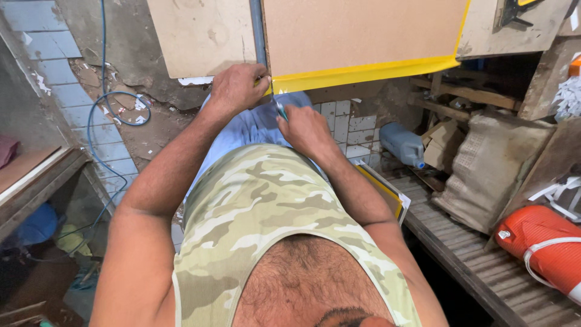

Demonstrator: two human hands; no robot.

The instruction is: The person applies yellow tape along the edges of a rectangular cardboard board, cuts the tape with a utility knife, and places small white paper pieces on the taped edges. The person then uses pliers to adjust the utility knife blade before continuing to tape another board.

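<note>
— Brown board (363,33), one large sheet, fills the top of the view; one yellow edge strip (363,74) runs along its near edge and up its right side. A second, paler board (203,36) sits to its left, with one grey bar (258,30) between the two.

— Hands?

— Two. Left hand (237,88) is closed down at the yellow strip's left end, fingers curled over the board's corner. Right hand (305,128) sits just below, fist closed on one small tool (281,109); only its thin bluish tip shows, pointing up toward the strip's corner. What kind of tool, cannot tell.

— Surroundings, counted?

— One woven sack (490,166) on the slatted bench (484,266), right. One orange cooler (544,245) near it. One grey-blue jug (402,145) by the tiled wall. One blue cable (97,121) looping on the floor, left.
</note>
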